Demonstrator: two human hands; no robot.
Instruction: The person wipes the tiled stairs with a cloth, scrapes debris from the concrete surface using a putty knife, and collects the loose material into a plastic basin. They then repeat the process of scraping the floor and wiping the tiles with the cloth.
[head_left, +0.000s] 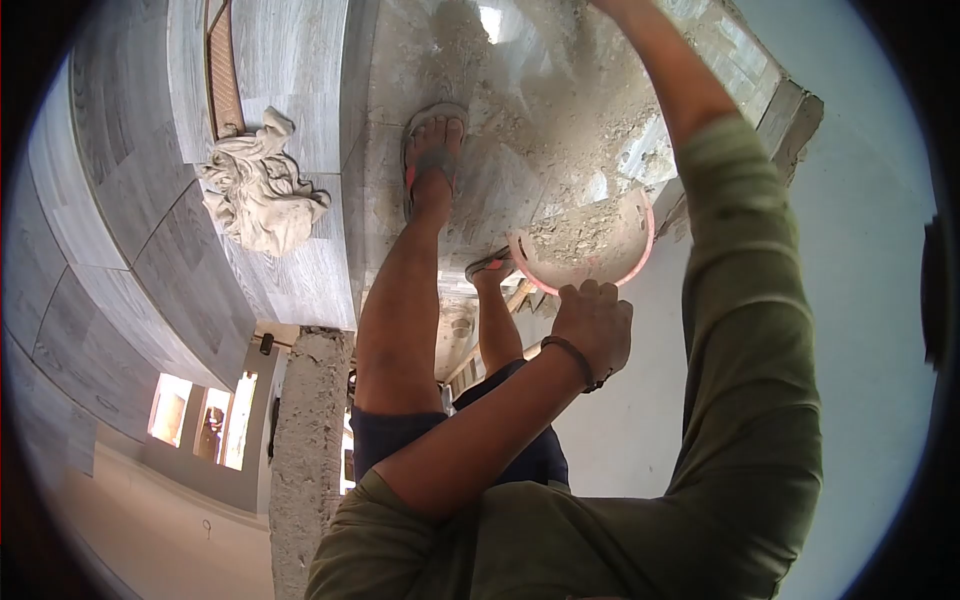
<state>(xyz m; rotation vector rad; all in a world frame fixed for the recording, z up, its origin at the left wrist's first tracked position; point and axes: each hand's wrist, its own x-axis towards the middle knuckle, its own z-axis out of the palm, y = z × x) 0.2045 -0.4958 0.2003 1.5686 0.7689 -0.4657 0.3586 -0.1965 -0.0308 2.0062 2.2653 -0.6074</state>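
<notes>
My left hand, with a dark bracelet at the wrist, is closed at the near rim of a shallow pan with a pinkish edge. The fingers curl over that rim, palm side hidden. Grey-brown sandy rubble lies in the pan, which tilts towards the floor. My right forearm, in a rolled green sleeve, reaches past the top edge of the view, so the hand itself is cut off. Beyond the pan, loose debris is scattered over the tiled floor.
A crumpled pale cloth lies on a grey wood-look tile step, beside a long brown strip. My sandalled foot stands on the dusty floor. A rough concrete edge is at lower left, a pale wall at right.
</notes>
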